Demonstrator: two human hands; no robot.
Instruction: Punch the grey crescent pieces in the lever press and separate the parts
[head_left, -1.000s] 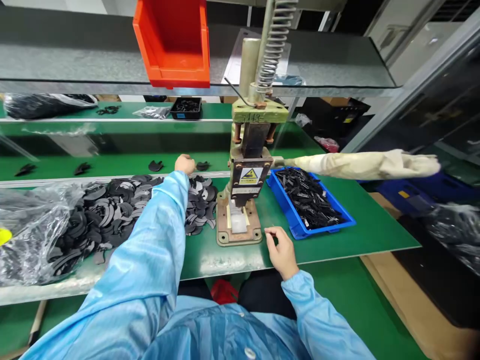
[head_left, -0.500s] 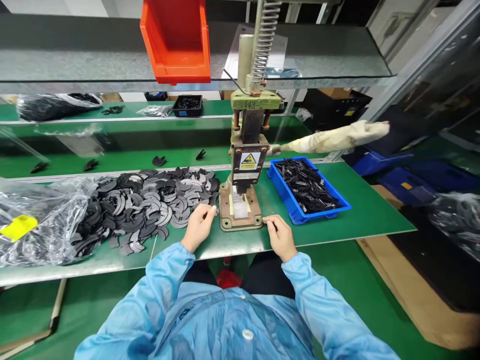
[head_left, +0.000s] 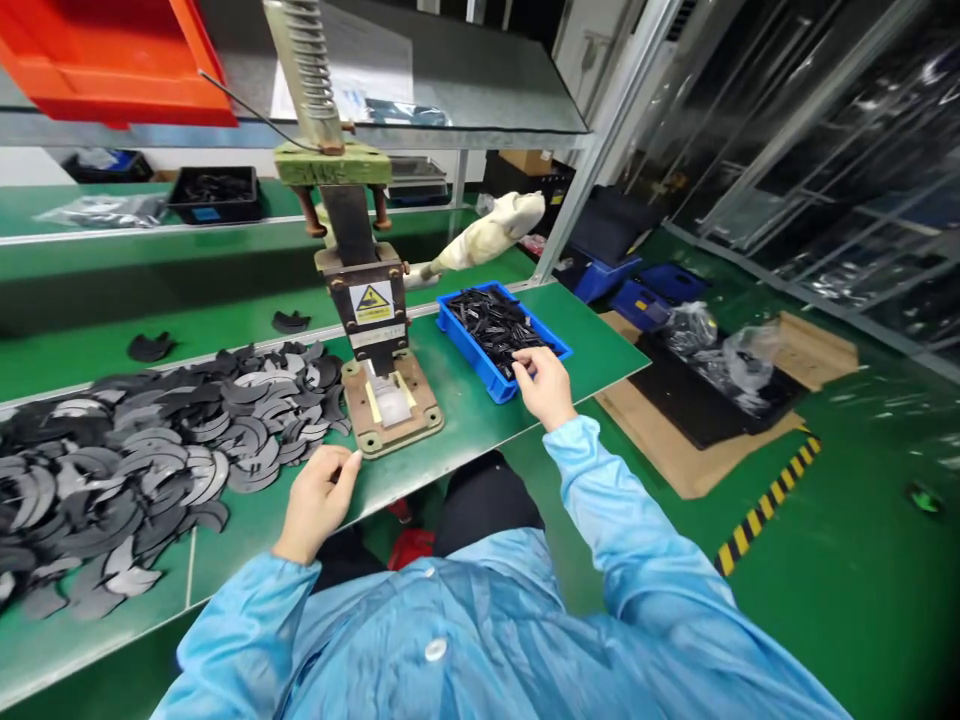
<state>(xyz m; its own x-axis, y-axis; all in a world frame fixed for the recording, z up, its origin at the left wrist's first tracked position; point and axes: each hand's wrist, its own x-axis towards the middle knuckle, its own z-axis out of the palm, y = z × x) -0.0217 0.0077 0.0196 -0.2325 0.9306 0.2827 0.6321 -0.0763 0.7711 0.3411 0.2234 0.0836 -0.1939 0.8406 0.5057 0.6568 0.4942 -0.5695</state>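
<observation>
My left hand point(head_left: 321, 502) rests at the table's front edge, beside the near left corner of the press base point(head_left: 401, 432). Its fingers are curled in with the thumb against them, and no part shows in it. My right hand point(head_left: 547, 388) is at the near right end of a blue tray point(head_left: 466, 352) full of thin black pieces point(head_left: 491, 320). Its fingers are bent together over the pieces, and whatever is between the fingertips is hidden. On the hand press point(head_left: 375, 300), a pale clear block point(head_left: 391, 402) sits under the ram.
A large pile of black curved pieces point(head_left: 172, 440) covers the table left of the press. The press lever point(head_left: 487, 235), wrapped in pale cloth, sticks out to the right. Behind are a black bin point(head_left: 216, 200) and an orange bin point(head_left: 120, 75).
The view has turned to the right. My right hand has moved from the press base's corner rightward to the blue tray. My left hand has drawn back slightly towards the table edge.
</observation>
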